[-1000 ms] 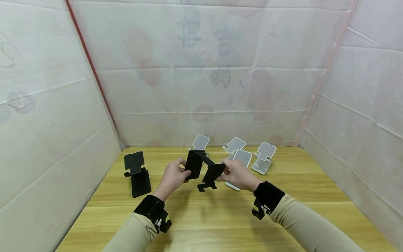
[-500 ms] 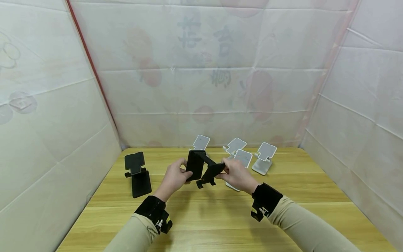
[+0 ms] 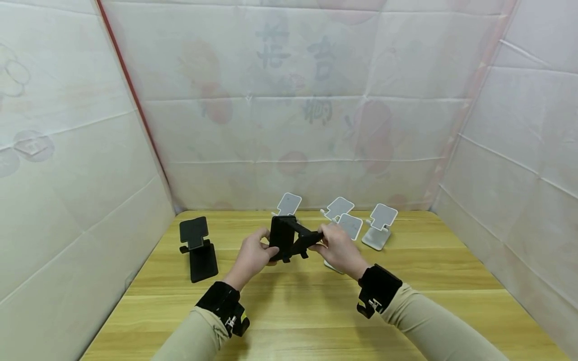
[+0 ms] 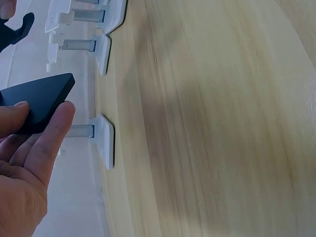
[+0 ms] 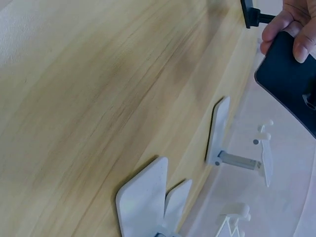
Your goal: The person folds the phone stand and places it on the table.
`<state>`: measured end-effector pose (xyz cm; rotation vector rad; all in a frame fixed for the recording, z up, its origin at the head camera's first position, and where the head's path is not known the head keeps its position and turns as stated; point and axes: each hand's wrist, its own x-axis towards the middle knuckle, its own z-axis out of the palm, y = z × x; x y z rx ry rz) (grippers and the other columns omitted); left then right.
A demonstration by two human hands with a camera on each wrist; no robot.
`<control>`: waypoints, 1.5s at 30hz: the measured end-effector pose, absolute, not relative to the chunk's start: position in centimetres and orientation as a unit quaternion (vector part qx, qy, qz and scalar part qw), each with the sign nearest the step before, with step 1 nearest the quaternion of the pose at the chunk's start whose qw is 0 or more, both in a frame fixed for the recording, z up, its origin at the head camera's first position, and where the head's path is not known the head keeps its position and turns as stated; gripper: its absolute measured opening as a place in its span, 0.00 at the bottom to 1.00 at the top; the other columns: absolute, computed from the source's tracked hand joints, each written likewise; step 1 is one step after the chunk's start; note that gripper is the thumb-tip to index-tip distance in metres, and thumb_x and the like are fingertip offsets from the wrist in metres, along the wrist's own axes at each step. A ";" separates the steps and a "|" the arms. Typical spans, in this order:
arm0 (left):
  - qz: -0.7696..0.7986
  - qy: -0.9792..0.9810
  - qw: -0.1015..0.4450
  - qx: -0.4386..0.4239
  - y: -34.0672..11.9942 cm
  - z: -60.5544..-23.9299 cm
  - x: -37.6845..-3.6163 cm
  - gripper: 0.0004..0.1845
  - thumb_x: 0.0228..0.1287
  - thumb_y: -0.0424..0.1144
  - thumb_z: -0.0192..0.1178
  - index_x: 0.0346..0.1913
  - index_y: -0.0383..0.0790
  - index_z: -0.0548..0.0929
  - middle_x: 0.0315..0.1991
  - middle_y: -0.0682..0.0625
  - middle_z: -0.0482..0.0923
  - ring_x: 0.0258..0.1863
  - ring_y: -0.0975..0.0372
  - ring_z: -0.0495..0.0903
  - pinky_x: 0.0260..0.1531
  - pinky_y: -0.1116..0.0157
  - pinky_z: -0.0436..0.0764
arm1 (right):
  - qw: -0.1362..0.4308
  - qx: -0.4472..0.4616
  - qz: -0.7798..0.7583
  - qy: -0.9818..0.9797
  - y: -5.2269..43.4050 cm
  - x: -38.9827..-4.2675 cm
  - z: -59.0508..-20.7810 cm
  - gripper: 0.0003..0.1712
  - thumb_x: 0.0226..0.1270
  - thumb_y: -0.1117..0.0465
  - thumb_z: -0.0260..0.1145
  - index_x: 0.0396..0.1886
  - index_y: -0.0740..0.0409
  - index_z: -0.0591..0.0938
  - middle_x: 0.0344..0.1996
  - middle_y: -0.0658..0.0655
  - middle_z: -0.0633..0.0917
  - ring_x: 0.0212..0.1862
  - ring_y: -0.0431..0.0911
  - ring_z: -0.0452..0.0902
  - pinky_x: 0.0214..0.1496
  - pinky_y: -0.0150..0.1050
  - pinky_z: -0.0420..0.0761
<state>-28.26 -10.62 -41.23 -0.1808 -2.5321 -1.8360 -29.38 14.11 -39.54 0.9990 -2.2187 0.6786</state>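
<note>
Both hands hold one black phone stand above the desk, center of the head view. Left hand w/ grip closed on the stand's flat black plate, thumb on the near face, fingers behind; left wrist view shows fingers curled round the plate's edge. Right hand pinches the other plate at its right end, fingertips on the dark panel in the right wrist view. Stand half folded, not touching the desk. 2nd black stand sits well apart, left of center. Four white stands cluster behind the hands, right of center, near the back wall.
</note>
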 end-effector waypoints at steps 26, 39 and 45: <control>-0.623 -0.780 -0.012 -0.054 -9.5 -40.9 -27.8 0.10 0.68 0.22 0.62 0.45 0.32 0.72 0.50 0.27 0.82 0.41 0.46 0.89 0.34 0.57 0.91 | 0.476 0.349 0.144 -0.794 13.6 -30.2 -39.5 0.23 0.46 0.61 0.84 0.24 0.58 0.74 0.21 0.52 0.75 0.30 0.51 0.73 0.51 0.55 0.76; -0.655 -0.753 -0.013 -0.060 -8.3 -41.3 -27.4 0.11 0.66 0.21 0.63 0.46 0.29 0.74 0.42 0.28 0.84 0.37 0.46 0.89 0.33 0.56 0.91 | 0.536 0.310 0.129 -0.775 13.3 -30.6 -39.6 0.24 0.44 0.68 0.84 0.23 0.60 0.72 0.18 0.54 0.77 0.30 0.54 0.74 0.50 0.55 0.75; -0.659 -0.750 -0.008 -0.052 -7.4 -41.7 -27.2 0.10 0.65 0.20 0.63 0.44 0.29 0.72 0.41 0.27 0.84 0.34 0.48 0.89 0.31 0.56 0.91 | 0.557 0.299 0.126 -0.764 13.4 -31.0 -39.6 0.20 0.45 0.74 0.75 0.21 0.60 0.69 0.15 0.55 0.74 0.25 0.54 0.73 0.46 0.53 0.76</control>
